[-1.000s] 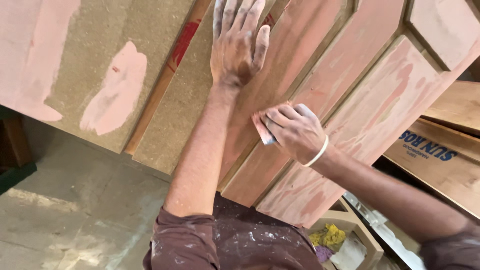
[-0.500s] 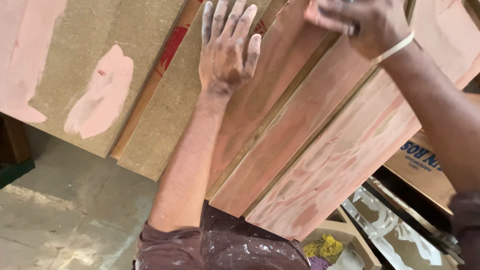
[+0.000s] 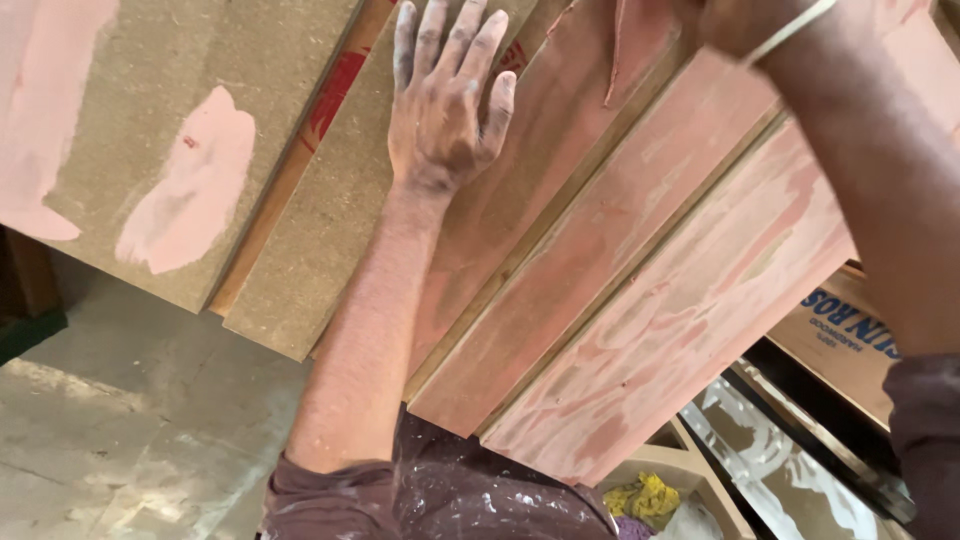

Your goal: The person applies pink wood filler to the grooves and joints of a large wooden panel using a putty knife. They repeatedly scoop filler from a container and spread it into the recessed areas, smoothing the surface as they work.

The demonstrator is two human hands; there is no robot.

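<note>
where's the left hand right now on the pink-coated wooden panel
In the head view the left hand lies flat, fingers spread, at top centre on the pink-coated wooden panel, just right of the bare brown fibreboard.

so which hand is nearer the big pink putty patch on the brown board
Left. The left hand lies flat on the boards, just right of the pink patch. The right hand is up at the top edge, much farther right.

Maroon paint-flecked sleeves (image 3: 330,495), dusty smudged fingers (image 3: 440,40), pale band (image 3: 790,30) round the right wrist
</note>
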